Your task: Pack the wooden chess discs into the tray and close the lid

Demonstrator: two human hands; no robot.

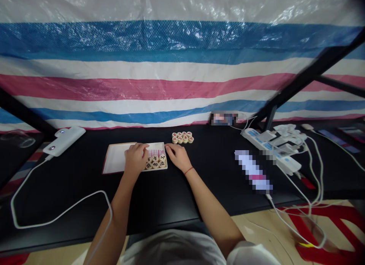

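Observation:
A shallow white box (pixel 116 158) lies on the black table (pixel 159 196) in front of me. Several round wooden game discs (pixel 156 161) with black and red characters sit in its right end. My left hand (pixel 135 156) rests palm down over the box, fingers curled on the discs there. My right hand (pixel 177 155) lies just right of the box's edge, fingers bent down onto the table; what they hold, if anything, is hidden. A group of several more discs (pixel 183 137) lies on the table just beyond my right hand.
A white power bank (pixel 64 140) with a long cable (pixel 51 219) lies at the left. A power strip (pixel 270 149) with plugs and tangled white cables is at the right. A striped tarpaulin (pixel 171 67) closes the back. Black frame bars (pixel 302 78) slant overhead.

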